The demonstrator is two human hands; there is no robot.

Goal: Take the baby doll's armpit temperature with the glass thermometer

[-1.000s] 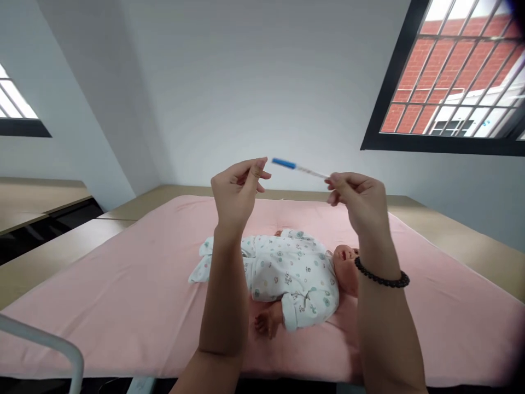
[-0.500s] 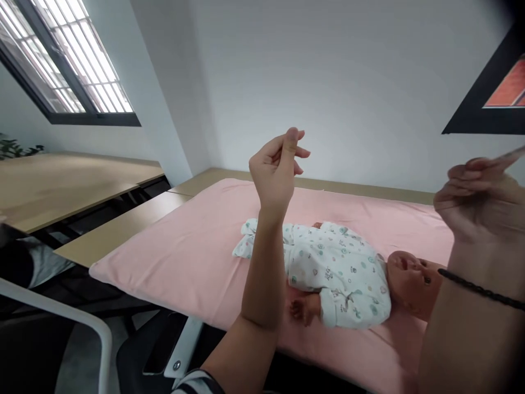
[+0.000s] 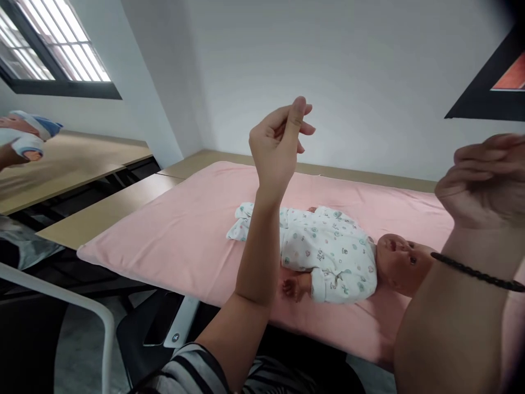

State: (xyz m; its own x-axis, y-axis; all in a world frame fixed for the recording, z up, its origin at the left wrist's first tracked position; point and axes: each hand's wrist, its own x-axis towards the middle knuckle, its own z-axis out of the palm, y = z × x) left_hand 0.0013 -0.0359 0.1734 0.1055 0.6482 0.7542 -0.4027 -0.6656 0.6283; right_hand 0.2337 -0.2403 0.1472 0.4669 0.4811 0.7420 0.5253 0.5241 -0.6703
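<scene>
A baby doll [image 3: 328, 251] in a white patterned outfit lies on its back on a pink cloth [image 3: 164, 235], its head to the right. My left hand [image 3: 281, 139] is raised above the doll's legs, thumb against the curled index finger; anything between them is too small to make out. At the right edge my right hand [image 3: 484, 180] is lifted above the doll's head, its fingers bent together and partly cut off by the frame, with a dark braided band on the wrist. Neither hand touches the doll.
Beyond the cloth runs a wooden table edge [image 3: 188, 164] against the wall. On the left, another doll with a blue and white hat [image 3: 41, 126] shows above a second table [image 3: 98, 158], a person's arm beside it. A white chair frame [image 3: 82, 303] stands lower left.
The view has shifted, and both my hands appear slightly higher. The hatted doll and an arm have come into view at the left. My fingers remain bent much as before.
</scene>
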